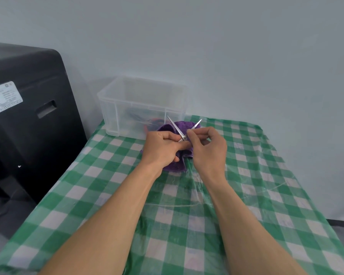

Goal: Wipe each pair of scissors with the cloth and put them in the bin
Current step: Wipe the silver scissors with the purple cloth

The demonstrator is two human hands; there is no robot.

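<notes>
Surface: table [246,175] under green-and-white checked cover, clear film on top; pale wall behind. Black appliance [28,108] off the left edge. Far left corner: clear bin [111,116], blurred coloured items inside. Right and near parts of the table open.

Scissors [176,128]: silver, blades spread in a V, above purple cloth [175,167], just before the bin. Left hand [163,147] grips them at the pivot; right hand [209,147] pinches the right blade's base.

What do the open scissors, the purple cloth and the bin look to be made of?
Scissors: bare metal, probably steel; thin silvery blades with a bright sheen and a pivot screw. The handles are hidden.
Cloth: soft, fuzzy textile, likely microfibre or terry; matte purple pile, bunched in folds.
Bin: translucent plastic, slightly frosted; its contents show blurred through the walls.
</notes>
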